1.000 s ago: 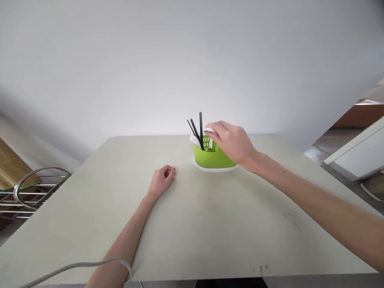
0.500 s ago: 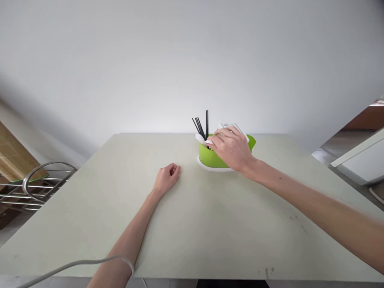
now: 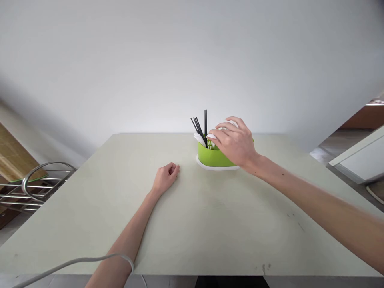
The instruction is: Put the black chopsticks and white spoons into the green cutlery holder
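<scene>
At the top of the green oval plastic holder (image 3: pixel 214 159), the right hand (image 3: pixel 237 143) pinches a smooth white spoon (image 3: pixel 211 136); the left hand (image 3: pixel 165 177) rests, loosely curled, on the pale worktop (image 3: pixel 210 228). Spoon-handling, it seems; next move calls for steadiness.

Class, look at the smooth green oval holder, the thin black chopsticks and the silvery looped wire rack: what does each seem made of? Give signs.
Smooth green oval holder: probably satin plastic; uniform colour, moulded-looking curves.
Thin black chopsticks: plastic or lacquered wood, I can't tell; dark, straight, little visible texture.
Silvery looped wire rack: likely polished metal; bright highlights.
</scene>
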Motion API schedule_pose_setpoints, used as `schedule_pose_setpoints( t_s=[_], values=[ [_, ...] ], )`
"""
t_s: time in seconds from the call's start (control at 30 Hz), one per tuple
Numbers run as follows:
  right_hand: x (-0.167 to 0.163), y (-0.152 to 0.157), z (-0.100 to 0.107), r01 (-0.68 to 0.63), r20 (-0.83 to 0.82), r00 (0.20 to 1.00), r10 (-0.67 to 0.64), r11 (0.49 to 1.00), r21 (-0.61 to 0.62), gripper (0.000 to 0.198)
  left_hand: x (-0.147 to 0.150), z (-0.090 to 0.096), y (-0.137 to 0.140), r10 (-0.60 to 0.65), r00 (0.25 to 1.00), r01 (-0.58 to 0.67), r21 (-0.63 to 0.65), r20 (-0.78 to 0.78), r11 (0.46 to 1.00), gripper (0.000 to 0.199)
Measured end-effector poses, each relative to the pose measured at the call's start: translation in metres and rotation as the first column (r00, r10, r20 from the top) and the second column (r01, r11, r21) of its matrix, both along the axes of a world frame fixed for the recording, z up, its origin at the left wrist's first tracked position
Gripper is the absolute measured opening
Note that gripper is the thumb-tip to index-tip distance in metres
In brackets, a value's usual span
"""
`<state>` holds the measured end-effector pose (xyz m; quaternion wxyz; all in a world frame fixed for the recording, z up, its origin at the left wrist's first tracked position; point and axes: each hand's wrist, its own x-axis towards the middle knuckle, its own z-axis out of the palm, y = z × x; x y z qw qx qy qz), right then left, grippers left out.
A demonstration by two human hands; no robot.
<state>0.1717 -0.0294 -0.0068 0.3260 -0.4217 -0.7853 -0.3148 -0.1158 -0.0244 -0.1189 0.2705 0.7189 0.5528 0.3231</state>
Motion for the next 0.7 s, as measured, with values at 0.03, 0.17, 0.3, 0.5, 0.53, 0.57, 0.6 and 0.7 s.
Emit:
schedule_pose_setpoints(
  t_s=[0.03, 0.17, 0.3, 0.5, 0.53, 0.57, 0.6, 0.7],
  values=[
    [0.0, 0.001, 0.001, 0.003, -0.001, 1.0, -0.003, 1.0, -0.013, 0.029, 0.0, 0.0, 0.0, -0.001, 1.0, 0.001, 0.003, -0.001, 1.0, 0.034],
    [-0.004, 0.004, -0.007, -0.006, 0.067, 0.998, 0.01, 0.998, -0.069, 0.032, 0.0, 0.0, 0.001, -0.003, 1.0, 0.003, 0.012, 0.002, 1.0, 0.035],
    [-0.004, 0.001, -0.023, 0.013, 0.137, 0.991, 0.001, 0.995, -0.099, 0.035, 0.0, -0.001, 0.001, -0.002, 1.0, 0.002, 0.008, 0.005, 1.0, 0.035],
    [0.002, -0.005, -0.031, 0.096, 0.216, 0.975, -0.061, 0.983, -0.158, 0.036, 0.0, 0.0, 0.001, 0.001, 1.0, -0.001, -0.001, -0.003, 1.0, 0.035],
    [0.003, -0.006, -0.031, 0.096, 0.207, 0.977, -0.059, 0.98, -0.174, 0.035, 0.0, 0.0, 0.0, 0.001, 1.0, -0.001, -0.002, -0.005, 1.0, 0.035],
    [0.003, -0.007, -0.031, 0.088, 0.194, 0.98, -0.051, 0.978, -0.189, 0.034, 0.0, 0.0, 0.0, 0.001, 1.0, -0.001, 0.001, -0.006, 1.0, 0.035],
    [0.003, -0.009, -0.031, 0.077, 0.181, 0.983, -0.04, 0.976, -0.202, 0.031, 0.001, 0.0, 0.0, -0.001, 1.0, 0.001, 0.004, -0.007, 1.0, 0.035],
    [0.007, -0.021, -0.028, 0.043, 0.155, 0.988, -0.009, 0.975, -0.219, 0.028, 0.001, 0.0, 0.0, -0.004, 1.0, 0.004, 0.012, -0.009, 1.0, 0.035]
  ],
)
